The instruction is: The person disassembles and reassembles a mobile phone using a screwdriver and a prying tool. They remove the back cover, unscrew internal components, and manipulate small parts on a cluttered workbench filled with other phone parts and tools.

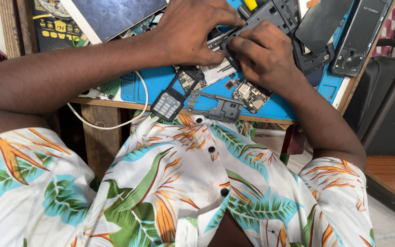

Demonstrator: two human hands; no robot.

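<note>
1. Phone (227,45) being worked on sits on blue mat (156,80) at the counter's (101,103) near edge, mostly hidden under both hands. Only a pale strip of it shows between them.
2. Left hand (190,29) lies flat over the phone, fingers curled down and closed on it. Reads as pinning it so it can't slide.
3. Right hand (264,55) has fingers pinched tight at the phone's edge. Looks like it grips something small and dark there; can't tell if that's a tool or part of the phone.
4. Single head view, looking steeply down, so shirt (184,183) fills the lower half.
5. Loose parts lie close in front of the hands, likely kept within reach: keypad frame (168,104) hanging over the counter edge, grey bracket (218,107) just beside it, circuit board (251,95) under the right wrist.
6. Further back, right: dark phone shells (360,36) stacked apart from the work.
7. White cable (115,123) loops off the counter edge on the left.
8. Dark chair (389,91) stands at right, beside the counter.
</note>
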